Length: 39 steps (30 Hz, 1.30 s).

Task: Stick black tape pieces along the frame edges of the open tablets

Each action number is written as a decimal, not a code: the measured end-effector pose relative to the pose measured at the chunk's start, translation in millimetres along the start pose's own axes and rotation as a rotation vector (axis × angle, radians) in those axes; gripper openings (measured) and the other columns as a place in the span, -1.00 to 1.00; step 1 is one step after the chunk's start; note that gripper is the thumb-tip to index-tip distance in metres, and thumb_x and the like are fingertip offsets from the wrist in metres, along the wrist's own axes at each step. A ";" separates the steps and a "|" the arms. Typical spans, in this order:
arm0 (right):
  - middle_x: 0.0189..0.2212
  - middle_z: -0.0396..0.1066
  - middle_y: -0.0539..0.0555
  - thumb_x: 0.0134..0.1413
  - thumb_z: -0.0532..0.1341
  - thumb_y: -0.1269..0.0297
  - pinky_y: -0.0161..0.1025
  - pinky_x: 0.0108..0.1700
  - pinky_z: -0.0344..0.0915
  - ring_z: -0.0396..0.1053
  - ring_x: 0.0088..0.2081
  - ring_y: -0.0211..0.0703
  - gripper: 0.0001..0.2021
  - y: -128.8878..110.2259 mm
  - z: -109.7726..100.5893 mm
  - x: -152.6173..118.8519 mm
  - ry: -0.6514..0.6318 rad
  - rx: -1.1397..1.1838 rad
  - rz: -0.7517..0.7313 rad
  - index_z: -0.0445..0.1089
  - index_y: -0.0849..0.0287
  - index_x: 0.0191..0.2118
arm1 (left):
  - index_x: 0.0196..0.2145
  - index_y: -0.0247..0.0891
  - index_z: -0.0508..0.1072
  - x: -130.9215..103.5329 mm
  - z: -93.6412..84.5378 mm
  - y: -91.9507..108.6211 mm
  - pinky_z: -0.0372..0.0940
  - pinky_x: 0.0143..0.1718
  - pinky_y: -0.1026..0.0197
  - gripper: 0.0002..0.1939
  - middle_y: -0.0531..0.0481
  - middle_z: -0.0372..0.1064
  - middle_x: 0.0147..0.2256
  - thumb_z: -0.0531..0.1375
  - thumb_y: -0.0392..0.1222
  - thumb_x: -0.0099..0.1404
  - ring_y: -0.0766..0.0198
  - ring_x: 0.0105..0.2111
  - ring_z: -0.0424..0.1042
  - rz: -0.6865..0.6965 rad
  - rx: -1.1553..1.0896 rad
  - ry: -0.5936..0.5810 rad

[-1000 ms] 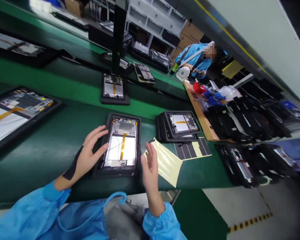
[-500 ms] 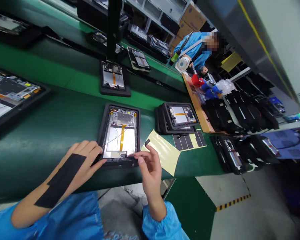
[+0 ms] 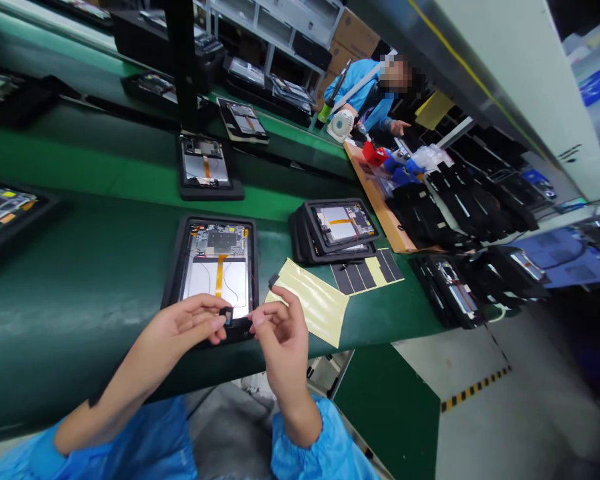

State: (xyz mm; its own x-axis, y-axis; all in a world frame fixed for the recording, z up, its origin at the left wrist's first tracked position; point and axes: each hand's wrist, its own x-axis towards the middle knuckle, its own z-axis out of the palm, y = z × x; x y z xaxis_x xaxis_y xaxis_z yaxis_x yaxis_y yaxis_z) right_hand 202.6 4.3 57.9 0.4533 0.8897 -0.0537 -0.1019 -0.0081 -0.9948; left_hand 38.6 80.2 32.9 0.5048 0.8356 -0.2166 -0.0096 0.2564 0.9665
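Over the open tablet [image 3: 237, 275], the left hand [image 3: 177, 327] pinches a dark part [image 3: 227, 314], apparently for precision, but whether the right hand [image 3: 286, 340] grips anything is unclear.

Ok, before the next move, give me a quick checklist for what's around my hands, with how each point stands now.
1. Small dark part held in the left hand: ok.
2. Right hand near the opened tablet's lower right corner: ok.
3. Something held in the right hand: cannot tell, too small.
4. Tablet sitting within its black frame: ok.
5. Thin wires clear of the white panel: not ok, they cross it.
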 end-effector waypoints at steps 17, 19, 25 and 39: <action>-0.37 0.60 -0.06 0.01 0.44 0.24 -0.22 -0.18 0.42 0.51 -0.35 -0.18 -0.57 16.2 -27.9 22.7 0.084 -0.105 0.069 0.36 0.07 -0.01 | 0.10 -0.06 0.61 7.9 -18.9 -28.6 0.10 0.48 -0.31 -0.69 -0.06 0.37 0.34 0.11 -0.23 0.58 -0.09 0.44 0.20 0.842 1.021 -0.148; -0.35 0.62 -0.04 0.07 0.41 0.25 -0.18 -0.11 0.41 0.52 -0.29 -0.14 -0.61 18.9 -26.9 19.9 0.095 -0.183 0.018 0.39 0.09 0.02 | 0.11 -0.05 0.62 16.0 -32.1 -30.7 -0.05 0.51 -0.38 -0.64 -0.03 0.34 0.37 0.08 -0.26 0.58 -0.11 0.48 0.11 0.910 1.179 -0.231; -0.27 0.65 0.02 0.19 0.38 0.29 0.00 0.21 0.35 0.56 -0.04 -0.01 -0.61 36.6 -13.7 5.9 -0.020 -0.301 -0.039 0.43 0.08 0.12 | 0.14 0.00 0.60 28.0 -66.2 -34.4 -0.04 0.53 -0.26 -0.59 0.06 0.37 0.35 0.03 -0.27 0.58 0.01 0.46 0.16 0.947 1.153 -0.234; 0.10 0.41 0.17 0.29 0.32 0.32 0.22 0.49 0.11 0.17 0.43 0.12 -0.48 51.2 -20.8 14.9 -0.172 -0.600 -0.253 0.25 0.01 0.30 | 0.15 0.10 0.60 30.9 -68.8 -42.3 0.08 0.50 -0.28 -0.58 0.07 0.36 0.35 0.09 -0.26 0.51 -0.03 0.40 0.27 0.980 1.032 -0.175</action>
State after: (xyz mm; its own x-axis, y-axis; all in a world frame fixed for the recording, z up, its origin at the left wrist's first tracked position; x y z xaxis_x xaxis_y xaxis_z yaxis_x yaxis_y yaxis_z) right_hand 222.6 7.6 4.3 0.2463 0.9570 0.1529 0.5213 0.0022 -0.8534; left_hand -4.8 128.6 -24.1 0.7597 0.3768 0.5300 0.1717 -0.9023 0.3954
